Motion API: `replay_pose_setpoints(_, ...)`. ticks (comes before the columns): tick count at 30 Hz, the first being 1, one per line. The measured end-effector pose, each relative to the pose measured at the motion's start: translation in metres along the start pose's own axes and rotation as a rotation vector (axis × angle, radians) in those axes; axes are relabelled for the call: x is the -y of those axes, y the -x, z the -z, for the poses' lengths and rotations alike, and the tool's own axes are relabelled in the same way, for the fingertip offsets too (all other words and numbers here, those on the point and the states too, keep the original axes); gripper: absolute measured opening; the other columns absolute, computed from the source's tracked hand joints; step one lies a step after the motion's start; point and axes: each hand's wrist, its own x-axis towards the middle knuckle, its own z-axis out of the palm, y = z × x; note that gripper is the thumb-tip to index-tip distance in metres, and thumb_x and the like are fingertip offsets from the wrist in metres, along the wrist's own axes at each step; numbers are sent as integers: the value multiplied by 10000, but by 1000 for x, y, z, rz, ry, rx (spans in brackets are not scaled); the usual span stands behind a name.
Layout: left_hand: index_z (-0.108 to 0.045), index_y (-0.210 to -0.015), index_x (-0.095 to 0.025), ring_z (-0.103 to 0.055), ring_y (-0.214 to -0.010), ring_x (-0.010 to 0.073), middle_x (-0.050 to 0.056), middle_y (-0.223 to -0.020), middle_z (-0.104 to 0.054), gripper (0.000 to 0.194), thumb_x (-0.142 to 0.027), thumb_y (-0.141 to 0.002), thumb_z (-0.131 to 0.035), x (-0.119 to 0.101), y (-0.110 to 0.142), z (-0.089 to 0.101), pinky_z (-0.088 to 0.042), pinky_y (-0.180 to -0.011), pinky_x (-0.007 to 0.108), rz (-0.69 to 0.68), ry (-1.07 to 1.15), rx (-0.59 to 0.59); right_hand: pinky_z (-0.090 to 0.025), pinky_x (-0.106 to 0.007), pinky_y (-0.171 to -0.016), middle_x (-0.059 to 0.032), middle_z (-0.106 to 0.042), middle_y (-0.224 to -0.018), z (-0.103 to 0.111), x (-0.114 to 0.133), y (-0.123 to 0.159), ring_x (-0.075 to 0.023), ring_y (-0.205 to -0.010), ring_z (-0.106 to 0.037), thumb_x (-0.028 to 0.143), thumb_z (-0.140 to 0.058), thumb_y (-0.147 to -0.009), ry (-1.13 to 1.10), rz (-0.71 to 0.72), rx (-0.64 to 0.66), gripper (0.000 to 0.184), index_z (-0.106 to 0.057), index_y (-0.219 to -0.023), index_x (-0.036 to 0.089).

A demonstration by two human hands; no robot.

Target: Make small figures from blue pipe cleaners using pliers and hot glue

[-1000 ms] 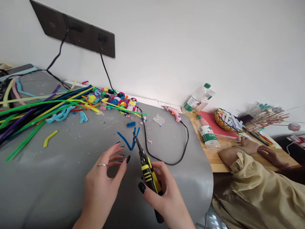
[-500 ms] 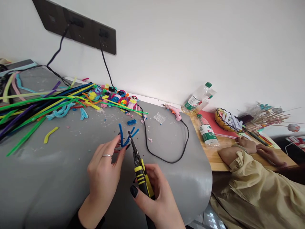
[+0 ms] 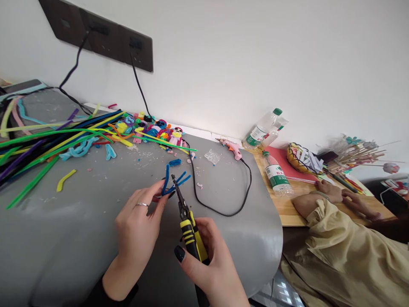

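A bent blue pipe cleaner (image 3: 166, 181) is pinched between the thumb and fingers of my left hand (image 3: 140, 219), above the grey table (image 3: 79, 238). My right hand (image 3: 212, 264) is wrapped round the black and yellow handles of long-nose pliers (image 3: 188, 232). The jaws of the pliers touch the blue pipe cleaner near its bend; whether they grip it I cannot tell. Just behind, a short blue piece (image 3: 175, 162) lies on the table. A ring sits on one finger of my left hand, and its fingertips are partly hidden.
Many coloured pipe cleaners (image 3: 64, 136) lie at the left, beside small colourful dolls (image 3: 175, 135). A pink glue gun (image 3: 234, 149) trails its black cord (image 3: 220, 212) across the table. Plastic bottles (image 3: 277, 175) stand on a wooden table, where another person's sleeve (image 3: 348, 243) and hands rest.
The blue pipe cleaner has turned slightly to the right in my left hand, its ends now lower against the pliers. The view has shifted a little. Both hands keep their holds.
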Motion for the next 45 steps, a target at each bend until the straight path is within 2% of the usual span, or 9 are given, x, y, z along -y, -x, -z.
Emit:
replay_pose_setpoints(3, -717, -1148, -182, -745, -782, 211, 66, -885, -785, 208, -258, -1011, -581, 3, 1, 0, -550, -722, 292, 84, 55, 49, -457, -287, -777, -49, -667, -1049, 3, 3, 2, -227, -972, -609, 403, -780, -747, 23, -29, -4, 457, -591, -1123, 225)
replay_pose_setpoints(6, -749, -1112, -202, -755, -793, 225, 68, -932, -802, 247, -330, -972, -591, 8, -1, 1, -567, -744, 312, 244, 147, 129, -455, -301, -799, -62, -665, -1087, 6, 5, 3, -242, -1000, -597, 406, -782, -744, 54, -32, -10, 470, -598, -1138, 226)
replay_pose_setpoints(10, -783, -1061, -225, -760, -817, 248, 65, -947, -811, 327, -431, -845, -651, 13, -9, 3, -591, -760, 334, 527, 300, 213, -454, -306, -803, -57, -659, -1054, 10, 7, 3, -242, -984, -592, 377, -777, -746, 111, -28, -26, 457, -607, -1142, 228)
replay_pose_setpoints(15, -809, -970, -242, -758, -862, 265, 63, -928, -817, 393, -503, -678, -771, 20, -18, 6, -609, -753, 325, 816, 541, 281, -456, -322, -896, -67, -660, -1150, 15, 10, 5, -253, -1071, -589, 334, -755, -745, 162, -18, -18, 476, -604, -1184, 233)
replay_pose_setpoints(23, -826, -880, -236, -740, -849, 233, 69, -919, -816, 524, -509, -456, -966, 29, -17, 5, -612, -709, 272, 1083, 821, 225, -465, -328, -951, -75, -665, -1223, 23, 14, 13, -270, -1145, -590, 342, -767, -729, 271, -56, -4, 616, -560, -1302, 249)
replay_pose_setpoints(27, -824, -801, -221, -732, -770, 206, 66, -829, -804, 543, -477, -358, -1006, 29, -21, 9, -600, -634, 234, 1225, 921, 218, -460, -314, -979, -69, -664, -1277, 30, 24, 14, -252, -1169, -596, 275, -742, -730, 244, -39, 58, 604, -559, -1304, 235)
replay_pose_setpoints(30, -818, -749, -211, -719, -716, 184, 58, -760, -786, 515, -402, -318, -1023, 28, -25, 12, -599, -611, 217, 1288, 987, 250, -452, -319, -1003, -61, -672, -1273, 33, 32, 13, -244, -1162, -606, 268, -735, -738, 231, -38, 97, 583, -562, -1293, 227)
replay_pose_setpoints(36, -805, -696, -216, -686, -647, 146, 36, -709, -764, 398, -295, -375, -1026, 26, -27, 17, -608, -594, 206, 1316, 1082, 302, -470, -332, -981, -55, -675, -1272, 39, 36, 10, -259, -1178, -605, 250, -745, -756, 283, 19, 177, 568, -584, -1300, 245)
replay_pose_setpoints(45, -804, -701, -212, -698, -641, 152, 39, -689, -758, 433, -333, -363, -1044, 26, -27, 19, -613, -602, 207, 1341, 1120, 463, -469, -356, -1003, -77, -655, -1286, 46, 31, 5, -267, -1185, -598, 269, -782, -766, 291, 27, 201, 610, -563, -1334, 236)
